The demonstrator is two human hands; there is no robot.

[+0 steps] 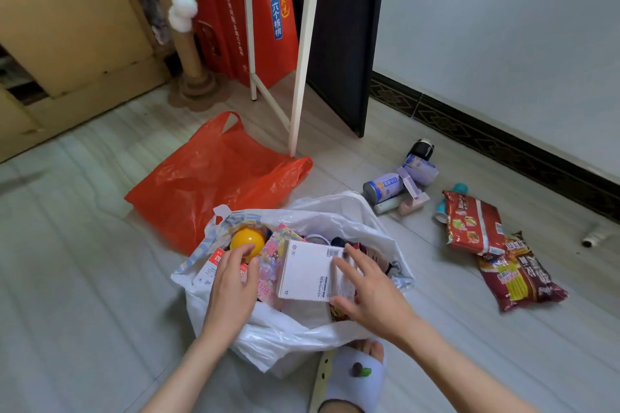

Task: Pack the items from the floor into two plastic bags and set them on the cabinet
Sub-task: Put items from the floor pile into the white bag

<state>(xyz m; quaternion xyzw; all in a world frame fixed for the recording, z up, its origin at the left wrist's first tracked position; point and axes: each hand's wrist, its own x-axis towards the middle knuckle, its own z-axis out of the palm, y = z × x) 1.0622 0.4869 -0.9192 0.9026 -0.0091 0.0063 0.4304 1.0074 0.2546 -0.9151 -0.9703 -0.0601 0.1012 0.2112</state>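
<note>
The white plastic bag [285, 329] stands open on the pale tiled floor [84, 261], already stuffed with a yellow ball [246, 240], a pink patterned packet [273, 255] and a white box [307, 270] lying on top. Both forearms reach forward and down into its mouth from the bottom of the view. The left hand [231, 282] is relaxed, its straight fingers resting on the ball and a red-and-white carton [209, 266] beside it. The right hand [365, 288] has its fingers spread wide and lies flat on the box's near end, thumb at the box's lower edge. Just behind the white bag a red plastic bag [208, 178] lies flat. To the right, well apart, wait a can [382, 186], small bottles and boxes, and two snack packets [496, 245]. A slippered foot [352, 375] touches the bag's near side. A wooden cabinet [67, 43] stands at the far left.
</note>
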